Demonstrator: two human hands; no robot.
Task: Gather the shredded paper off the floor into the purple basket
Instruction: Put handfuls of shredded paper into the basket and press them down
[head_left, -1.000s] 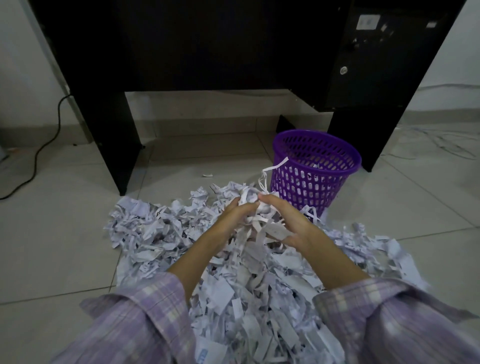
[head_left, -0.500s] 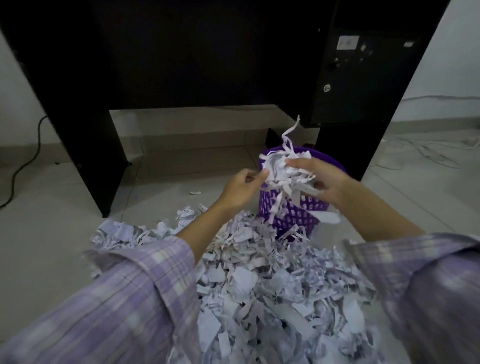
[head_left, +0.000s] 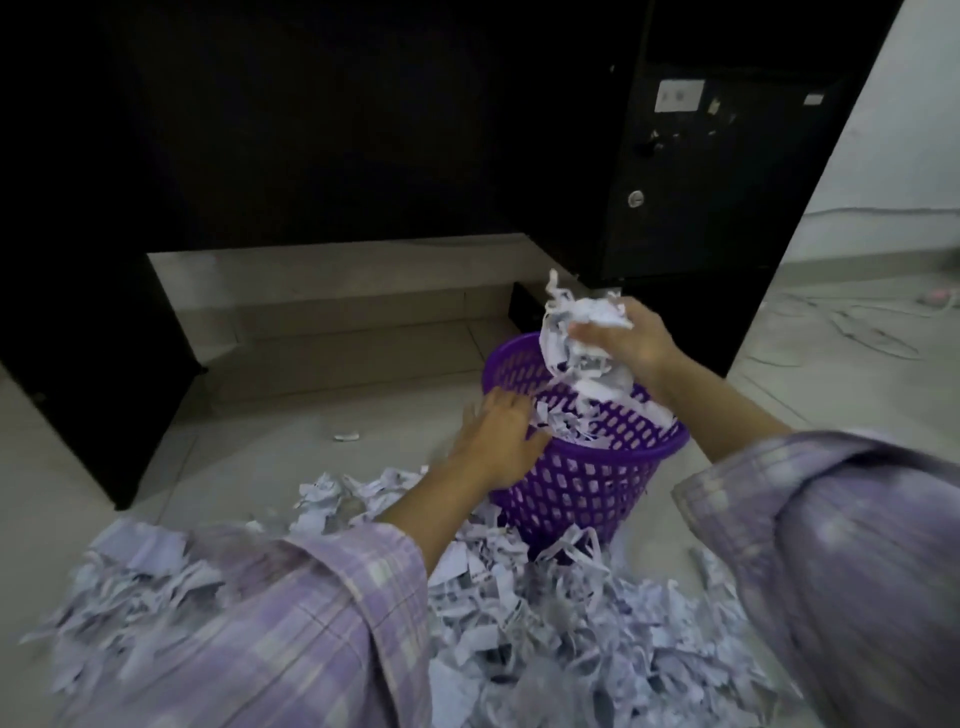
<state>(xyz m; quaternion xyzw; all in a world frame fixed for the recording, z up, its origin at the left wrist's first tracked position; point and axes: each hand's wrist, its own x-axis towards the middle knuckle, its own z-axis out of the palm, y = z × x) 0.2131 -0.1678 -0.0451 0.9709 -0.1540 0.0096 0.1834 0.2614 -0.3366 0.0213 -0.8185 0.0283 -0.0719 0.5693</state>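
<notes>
Since half a second ago the right hand (head_left: 621, 340) has carried its clump of shredded paper (head_left: 582, 332) from in front of the purple basket (head_left: 582, 478) to directly above its mouth; the left hand (head_left: 501, 436), which then hovered beside the clump, has dropped to the basket's near-left rim; the camera has also tilted, so the basket sits lower and nearer the middle of the view. Right now the right hand grips the clump with curled fingers, strips trailing from it down into the basket; several pale strips already lie inside, against the far wall. Left-hand fingers are straight and spread, lying on the rim and holding nothing; motion blur softens their edges, so whether they press the rim or merely touch it I cannot tell. Upright on the tiled floor (head_left: 249, 467) stands the basket, its perforated wall ringed at the base by the paper pile (head_left: 519, 613); this pile spreads toward the camera and off to the left, partly hidden beneath two lilac plaid sleeves (head_left: 291, 623). One lone scrap (head_left: 347, 436) lies on the tile to the left of the basket, well apart from the pile. Behind the basket rises a black bench (head_left: 311, 130), with a black computer tower (head_left: 696, 166) under its right side; pale cables (head_left: 857, 327) trail over the floor at far right.
</notes>
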